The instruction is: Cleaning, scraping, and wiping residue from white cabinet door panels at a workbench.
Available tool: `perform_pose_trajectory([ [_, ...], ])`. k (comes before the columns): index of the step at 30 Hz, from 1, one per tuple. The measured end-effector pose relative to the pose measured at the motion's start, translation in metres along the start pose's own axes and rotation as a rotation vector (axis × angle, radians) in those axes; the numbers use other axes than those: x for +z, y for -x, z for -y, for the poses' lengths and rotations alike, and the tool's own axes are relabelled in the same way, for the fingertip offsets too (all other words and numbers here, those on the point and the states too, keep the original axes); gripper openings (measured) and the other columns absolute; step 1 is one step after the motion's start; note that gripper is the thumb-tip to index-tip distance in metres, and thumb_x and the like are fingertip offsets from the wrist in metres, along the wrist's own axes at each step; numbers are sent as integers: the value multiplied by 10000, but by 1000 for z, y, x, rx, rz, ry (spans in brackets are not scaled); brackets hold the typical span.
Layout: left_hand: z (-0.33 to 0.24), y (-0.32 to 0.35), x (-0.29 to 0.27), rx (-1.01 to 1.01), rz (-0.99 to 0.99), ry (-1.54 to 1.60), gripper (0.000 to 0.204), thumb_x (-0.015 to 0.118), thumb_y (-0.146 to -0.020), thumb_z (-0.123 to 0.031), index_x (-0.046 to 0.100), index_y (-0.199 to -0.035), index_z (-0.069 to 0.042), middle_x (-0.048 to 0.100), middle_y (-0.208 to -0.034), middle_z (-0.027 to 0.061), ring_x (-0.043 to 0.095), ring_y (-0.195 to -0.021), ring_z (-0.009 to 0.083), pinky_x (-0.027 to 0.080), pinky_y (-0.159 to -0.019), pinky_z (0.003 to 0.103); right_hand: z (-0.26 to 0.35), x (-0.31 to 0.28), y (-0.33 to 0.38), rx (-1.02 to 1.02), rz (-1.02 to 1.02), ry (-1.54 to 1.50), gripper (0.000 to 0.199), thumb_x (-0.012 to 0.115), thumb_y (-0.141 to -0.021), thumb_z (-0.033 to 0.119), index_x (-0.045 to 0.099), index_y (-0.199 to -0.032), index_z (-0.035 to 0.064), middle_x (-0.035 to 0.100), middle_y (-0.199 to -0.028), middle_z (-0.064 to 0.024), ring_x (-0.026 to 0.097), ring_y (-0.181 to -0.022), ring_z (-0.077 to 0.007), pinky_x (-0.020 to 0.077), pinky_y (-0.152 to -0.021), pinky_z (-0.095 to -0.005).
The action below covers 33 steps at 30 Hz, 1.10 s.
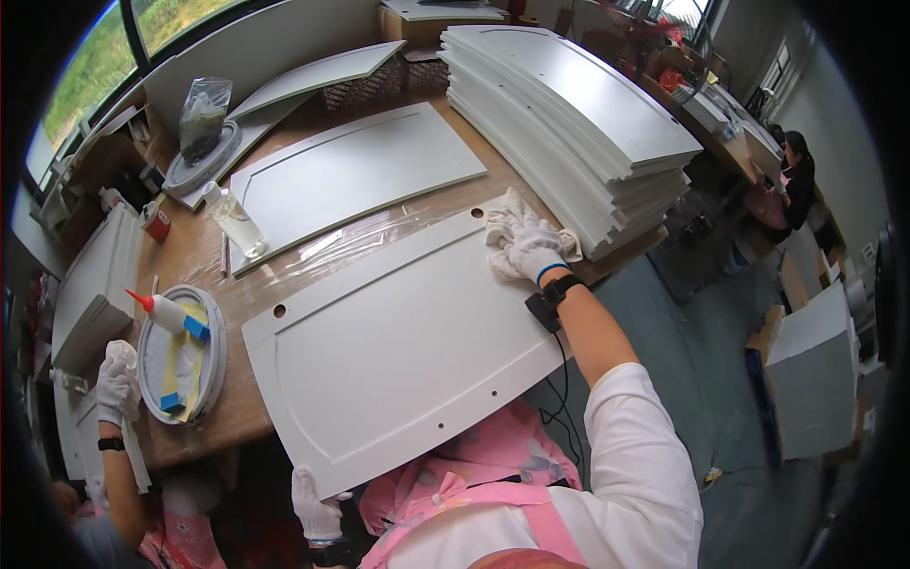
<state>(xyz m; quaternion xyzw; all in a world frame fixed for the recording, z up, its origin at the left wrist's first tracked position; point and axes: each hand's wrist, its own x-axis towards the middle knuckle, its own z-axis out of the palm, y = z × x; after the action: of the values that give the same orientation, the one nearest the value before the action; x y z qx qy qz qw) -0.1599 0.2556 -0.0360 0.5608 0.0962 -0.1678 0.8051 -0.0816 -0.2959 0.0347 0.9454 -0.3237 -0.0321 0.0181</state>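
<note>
A white door panel (408,332) with a grooved arched border and several small holes lies across the near side of the table. My right hand (534,247), in a white glove, presses a crumpled off-white cloth (500,264) onto the panel's far right corner. At the near left corner my left hand (316,510), also gloved, grips the panel's edge; some of its fingers are hidden.
Stacked white panels (569,104) stand behind at right, another panel (360,175) farther back. At left are a clear bottle (237,223), a round lid (216,379) bearing a red-tipped glue bottle (163,311), and a co-worker's gloved hand (114,387). Another person (796,190) sits far right.
</note>
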Motion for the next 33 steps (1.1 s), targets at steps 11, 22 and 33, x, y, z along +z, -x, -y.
perform_pose_trajectory([
  [11, -6, -20, -8, -92, 52, 199, 379, 444, -1043, -337, 494, -1240, -17, 654, -1033, 148, 716, -808, 252, 633, -523, 353, -123, -61, 129, -122, -132, -226, 350, 558, -899, 136, 563, -1241, 67, 638, -1135, -190, 618, -1043, -389, 508, -920, -448],
  [22, 2, -6, -20, -99, 86, 333, 325, 463, -1039, -288, 518, -1201, -12, 653, -1033, 127, 705, -836, 231, 642, -584, 379, 219, -118, 24, -537, -323, 199, 681, 703, -837, 360, 463, -1455, 207, 403, -1503, -126, 435, -1339, -341, 391, -1079, -439],
  [33, -10, -5, -21, -184, 126, 289, 352, 483, -1027, -317, 511, -1216, -21, 632, -1065, 120, 678, -912, 229, 631, -678, 387, 507, -60, 108, -1013, 4, -564, 454, 642, -913, 384, 628, -1137, -10, 670, -1075, -242, 649, -996, -405, 516, -855, -462],
])
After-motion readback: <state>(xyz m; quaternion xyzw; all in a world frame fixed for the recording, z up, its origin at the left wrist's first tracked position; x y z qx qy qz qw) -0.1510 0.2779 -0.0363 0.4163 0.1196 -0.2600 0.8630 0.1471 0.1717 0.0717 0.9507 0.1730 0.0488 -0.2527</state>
